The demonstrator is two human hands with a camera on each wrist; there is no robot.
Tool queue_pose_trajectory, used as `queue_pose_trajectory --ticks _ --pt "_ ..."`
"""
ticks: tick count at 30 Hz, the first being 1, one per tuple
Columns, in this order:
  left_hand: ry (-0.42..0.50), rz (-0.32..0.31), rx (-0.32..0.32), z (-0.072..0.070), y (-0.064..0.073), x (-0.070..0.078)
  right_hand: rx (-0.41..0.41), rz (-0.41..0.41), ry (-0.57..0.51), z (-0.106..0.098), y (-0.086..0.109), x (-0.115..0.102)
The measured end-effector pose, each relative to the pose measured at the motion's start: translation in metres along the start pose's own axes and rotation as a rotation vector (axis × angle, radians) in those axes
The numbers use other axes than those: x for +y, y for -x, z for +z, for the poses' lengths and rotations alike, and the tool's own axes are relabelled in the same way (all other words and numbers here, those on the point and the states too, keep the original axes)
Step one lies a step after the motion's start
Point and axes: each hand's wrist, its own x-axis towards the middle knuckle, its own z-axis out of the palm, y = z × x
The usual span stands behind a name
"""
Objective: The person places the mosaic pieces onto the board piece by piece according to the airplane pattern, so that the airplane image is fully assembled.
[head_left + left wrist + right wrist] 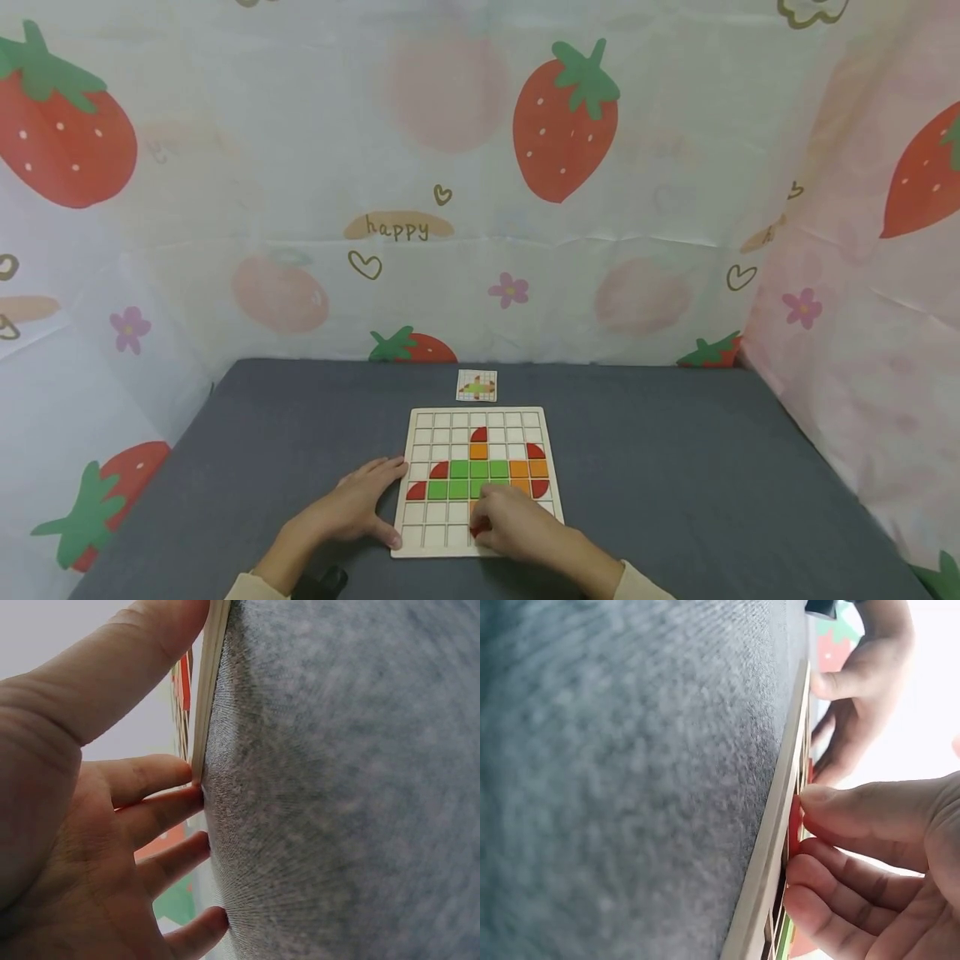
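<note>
A wooden grid board (435, 536) lies on the table, with green squares (459, 469), orange squares (519, 470) and red quarter-round pieces (439, 471) set in its cells. My left hand (354, 502) rests at the board's left edge, thumb by the near corner and fingers spread, as the left wrist view also shows. Over the lower middle cells, my right hand (517, 523) pinches a red piece (795, 826) between thumb and fingers, low against the board. The right hand partly covers an orange square (472, 507) just above that piece.
Beyond the board's far edge lies a small picture card (477, 386) with a coloured grid pattern. A dark grey cloth (675, 467) covers the table. Strawberry-print curtains (480, 250) stand behind and at both sides. A black object (321, 583) sits by the left wrist.
</note>
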Motion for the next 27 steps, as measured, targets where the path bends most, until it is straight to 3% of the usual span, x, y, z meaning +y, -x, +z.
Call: queue_pose_trajectory --ticks 7,11,19,27 --pt "-0.003 0.004 0.008 0.001 -0.002 0.000 0.015 0.064 -0.165 -0.014 0.004 0.016" --pt "-0.010 0.009 0.022 0.000 -0.002 0.001 0.063 0.054 -0.229 -0.021 0.005 0.034" --pt "-0.019 0.044 0.022 0.002 0.000 0.000 0.227 0.083 -0.229 -0.028 0.009 0.056" --pt "-0.027 0.032 0.018 0.004 0.003 0.002 0.299 0.204 -0.238 -0.038 0.018 0.075"
